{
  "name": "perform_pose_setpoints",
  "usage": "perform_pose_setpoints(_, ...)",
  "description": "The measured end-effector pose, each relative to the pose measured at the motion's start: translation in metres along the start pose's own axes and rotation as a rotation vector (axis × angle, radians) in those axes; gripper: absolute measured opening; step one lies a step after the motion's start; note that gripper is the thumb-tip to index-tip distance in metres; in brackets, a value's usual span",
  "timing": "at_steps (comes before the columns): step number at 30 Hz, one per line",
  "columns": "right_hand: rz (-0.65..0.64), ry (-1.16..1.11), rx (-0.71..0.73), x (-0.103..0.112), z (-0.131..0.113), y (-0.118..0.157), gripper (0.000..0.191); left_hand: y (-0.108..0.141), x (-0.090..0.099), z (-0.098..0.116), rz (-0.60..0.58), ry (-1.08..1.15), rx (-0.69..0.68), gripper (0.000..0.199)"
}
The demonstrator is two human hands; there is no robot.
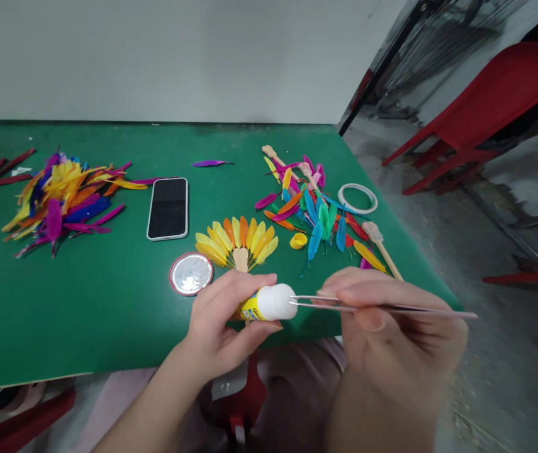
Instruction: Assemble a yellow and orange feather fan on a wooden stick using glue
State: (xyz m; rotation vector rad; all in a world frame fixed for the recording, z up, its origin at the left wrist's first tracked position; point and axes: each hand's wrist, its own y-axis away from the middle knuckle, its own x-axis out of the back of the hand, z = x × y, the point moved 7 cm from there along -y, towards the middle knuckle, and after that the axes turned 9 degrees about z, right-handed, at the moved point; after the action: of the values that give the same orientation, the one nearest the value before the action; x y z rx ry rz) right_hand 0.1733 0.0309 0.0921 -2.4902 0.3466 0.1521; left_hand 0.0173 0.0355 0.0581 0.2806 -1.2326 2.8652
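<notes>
Glue bottle [275, 303] above the near edge of the green surface [108, 314], clasped in the left hand's grip [245, 314], its white tip met by tweezers [391, 308] pinched in the right hand's grip [372, 311]. Beyond the left hand, partly hidden by it, lies a fan of yellow and orange feathers [238, 236], with a round red-rimmed disc [191, 274] and a phone [168, 209] to its left. Mixed feathers [318, 211], a yellow cap [298, 240] and a tape ring [358, 199] lie to the right.

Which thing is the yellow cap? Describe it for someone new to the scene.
On the green table, find the loose mixed-colour feathers beside the white tape ring. On their near left side, toward the feather fan, sits the yellow cap. It is small, round and squat, unlike the long, thin feathers beside it.
</notes>
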Motion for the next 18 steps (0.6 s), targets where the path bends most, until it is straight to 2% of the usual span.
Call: perform_pose_setpoints(18, 0.009, 0.053, 0.009, -0.0002, -0.0016, -0.0013, 0.009, -0.0007, -0.0001, -0.0007, 0.006, -0.005, 0.008, 0.032)
